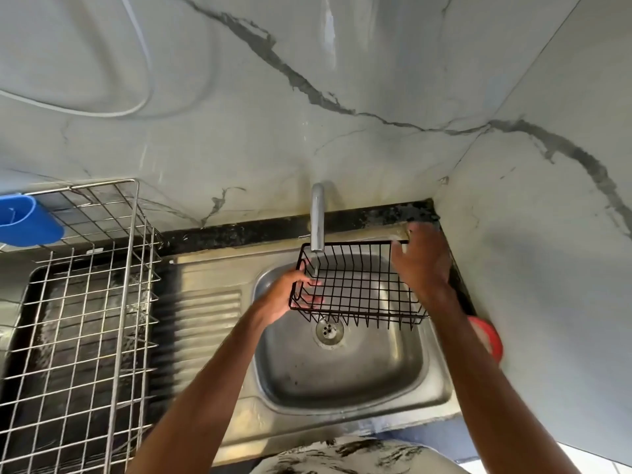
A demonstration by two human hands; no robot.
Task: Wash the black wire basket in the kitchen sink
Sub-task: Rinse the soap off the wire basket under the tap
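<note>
Holds the black wire basket (359,285) in the air over the bowl of the stainless sink (342,378), tipped, with the left end right beneath the tap spout (317,220). Grips that left end with the left hand (287,297), with fingers curled in through the wires. Lays the right hand (422,261) against the right end, fingertips up at the far rim; cannot tell whether hooked round a wire or merely pressed flat. Looks like a thin stream falling from the spout onto the wires, though too faint to swear to. Judging by that: early in the rinse, with the basket in place and likely getting wet. Shows no sponge, cloth or suds anywhere, so scrubbing either pending or skipped. Leaves to do, probably: turning the basket so the other sides pass under the water, shaking off, then setting down to drain, perhaps in the steel dish rack (78,302) on the left.
</note>
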